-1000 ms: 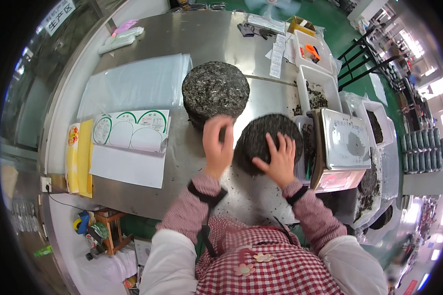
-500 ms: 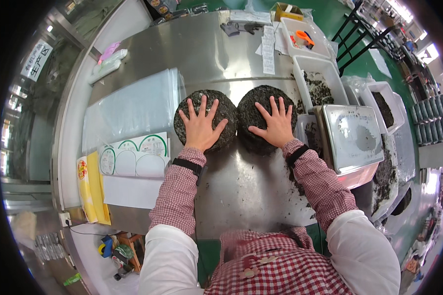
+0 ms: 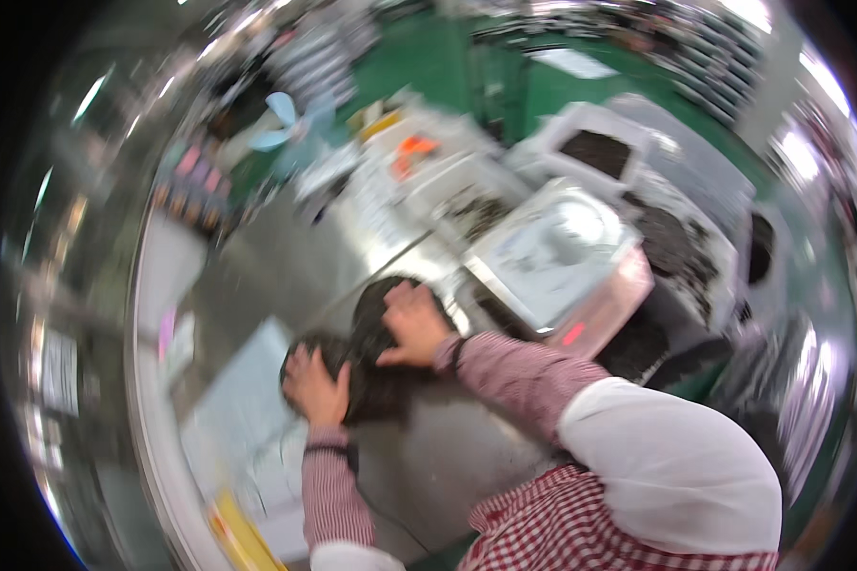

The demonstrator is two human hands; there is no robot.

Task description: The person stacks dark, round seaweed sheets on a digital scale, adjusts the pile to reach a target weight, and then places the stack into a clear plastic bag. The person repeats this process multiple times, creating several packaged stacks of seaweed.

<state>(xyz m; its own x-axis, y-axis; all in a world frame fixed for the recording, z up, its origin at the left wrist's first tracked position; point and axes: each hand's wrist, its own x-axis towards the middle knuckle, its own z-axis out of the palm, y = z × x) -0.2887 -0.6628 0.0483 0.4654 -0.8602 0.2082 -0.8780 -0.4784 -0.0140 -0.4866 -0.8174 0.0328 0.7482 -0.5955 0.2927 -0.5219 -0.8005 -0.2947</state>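
Two dark, round, thick cakes of pressed, flaky material rest side by side on the steel table (image 3: 257,247). My left hand (image 3: 316,388) lies on top of the left cake (image 3: 333,350), fingers spread. On the right cake (image 3: 368,325) sits my right hand (image 3: 414,328), its fingers also apart and pressed to the top. Neither hand is wrapped round anything. Blur hides the finer detail of the cakes and fingers.
Right of the cakes stands a scale (image 3: 543,262) with a flat metal top. Beyond it are a white bin (image 3: 595,157) of dark loose material and another bin (image 3: 467,205). Clear plastic sheets (image 3: 243,381) and a yellow packet (image 3: 243,533) lie at the left.
The whole view has swung toward the right, so the hands and cakes now appear lower and further left. Both hands stay on the cakes. The picture has become blurred.
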